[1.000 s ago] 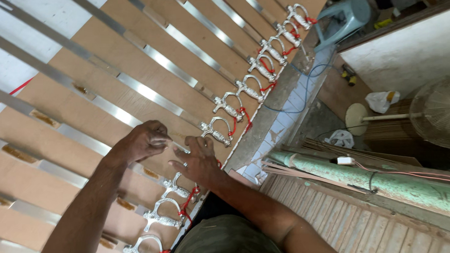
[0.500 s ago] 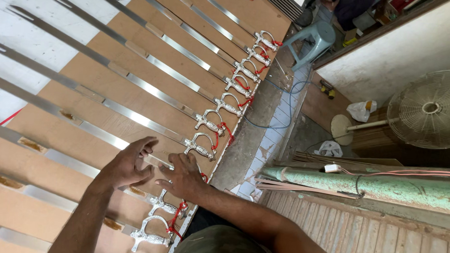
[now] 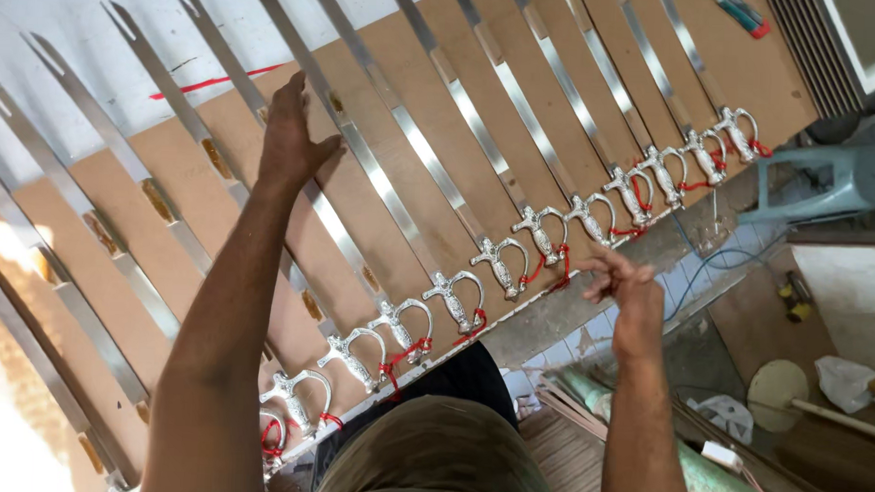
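Head view looks down on a long row of swords laid side by side across brown boards (image 3: pixel 381 205), blades slanting up and away, silver hilts lined along the near edge. Left hand (image 3: pixel 291 139) lies flat, fingers (image 3: pixel 290 88) stretched out and close together, palm down on one sword blade (image 3: pixel 336 228) partway along its length, gripping nothing; past the fingertips the blades run on over a white surface (image 3: pixel 86 40) with a red mark. Right hand (image 3: pixel 622 282) hangs just off the near edge of the boards, fingers (image 3: pixel 592 264) loosely spread and curled, holding nothing, their tips just beside a silver hilt (image 3: pixel 540 235) with a red cord (image 3: pixel 558 270) tied to it. Narrow strips of bare board show between the blades, so little room lies to either side of the left fingers. Behind the right fingers the bench drops to a tiled floor (image 3: pixel 589 343) crowded with a blue wire (image 3: pixel 694 270), a grey-blue plastic stool (image 3: pixel 828 182), green pipes (image 3: pixel 711 469) and scrap. More hilts (image 3: pixel 401 322) sit between the two forearms, close to the person's body.
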